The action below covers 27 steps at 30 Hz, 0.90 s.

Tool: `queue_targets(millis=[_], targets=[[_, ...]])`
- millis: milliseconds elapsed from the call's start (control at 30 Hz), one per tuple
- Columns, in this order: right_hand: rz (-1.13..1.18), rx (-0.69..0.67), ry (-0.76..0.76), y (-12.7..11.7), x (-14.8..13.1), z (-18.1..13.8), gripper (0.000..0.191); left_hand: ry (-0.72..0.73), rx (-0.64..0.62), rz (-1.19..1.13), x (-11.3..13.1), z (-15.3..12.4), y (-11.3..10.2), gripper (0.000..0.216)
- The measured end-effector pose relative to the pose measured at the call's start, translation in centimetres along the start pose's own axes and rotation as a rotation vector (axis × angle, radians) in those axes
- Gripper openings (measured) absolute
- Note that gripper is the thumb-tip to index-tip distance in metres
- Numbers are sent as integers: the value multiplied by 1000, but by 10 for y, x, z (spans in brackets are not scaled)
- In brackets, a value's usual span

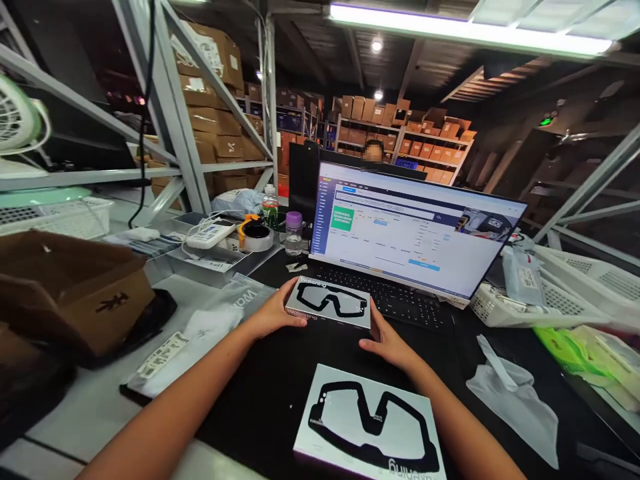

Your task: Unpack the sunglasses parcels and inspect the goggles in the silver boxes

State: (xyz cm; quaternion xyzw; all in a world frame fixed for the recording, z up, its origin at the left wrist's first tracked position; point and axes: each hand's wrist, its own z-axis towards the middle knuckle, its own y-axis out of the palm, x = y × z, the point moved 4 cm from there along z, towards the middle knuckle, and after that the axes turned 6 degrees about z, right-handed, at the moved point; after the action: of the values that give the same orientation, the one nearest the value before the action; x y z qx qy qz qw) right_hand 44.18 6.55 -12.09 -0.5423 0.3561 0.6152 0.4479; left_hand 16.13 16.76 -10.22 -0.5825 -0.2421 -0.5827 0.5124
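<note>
Between my two hands is a flat white box (327,301) printed with a black glasses frame and the word "Wakening". My left hand (277,312) is closed on its left end, thumb along the front edge. At the right end, my right hand (387,339) grips the box, its fingers partly hidden behind it. The box is held just in front of the black keyboard (400,300). Nearer to me, a second white box (373,427) with a similar glasses print lies on the black mat (250,413), its print upside down to me.
A monitor (390,233) stands behind the keyboard. An open cardboard box (95,293) and plastic bags (200,333) lie left, near a tape roll (256,235) and a purple-capped bottle (294,235). At right are a clear pouch (515,400) and white baskets (500,303). A person (373,155) is behind the monitor.
</note>
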Motion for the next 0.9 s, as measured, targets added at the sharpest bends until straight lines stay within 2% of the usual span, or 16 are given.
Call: queue_targets(millis=[167, 300, 467, 567, 633, 700, 733, 800, 867, 900], targets=[[-13, 51, -22, 14, 17, 10, 140, 46, 138, 147, 8, 0, -26, 98], [-77, 13, -3, 23, 13, 36, 128, 71, 267, 284, 17, -5, -35, 95], [-115, 22, 61, 20, 2, 61, 119, 91, 317, 413, 28, -14, -29, 81], [-129, 43, 108, 10, -13, 49, 113, 115, 304, 446, 48, -23, -18, 70], [-149, 76, 137, -2, -33, 26, 93, 188, 212, 442, 72, -35, -9, 62], [-178, 137, 153, -19, -55, -9, 62, 284, -27, 384, 98, -55, 4, 64], [-193, 178, 162, -28, -64, -30, 52, 311, -172, 336, 108, -68, 11, 76], [-219, 274, 200, -43, -76, -77, 49, 303, -414, 250, 115, -93, 23, 111], [-243, 345, 269, -48, -74, -124, 53, 241, -516, 183, 104, -111, 33, 133], [-238, 334, 312, -45, -69, -145, 58, 206, -530, 170, 94, -116, 38, 138]])
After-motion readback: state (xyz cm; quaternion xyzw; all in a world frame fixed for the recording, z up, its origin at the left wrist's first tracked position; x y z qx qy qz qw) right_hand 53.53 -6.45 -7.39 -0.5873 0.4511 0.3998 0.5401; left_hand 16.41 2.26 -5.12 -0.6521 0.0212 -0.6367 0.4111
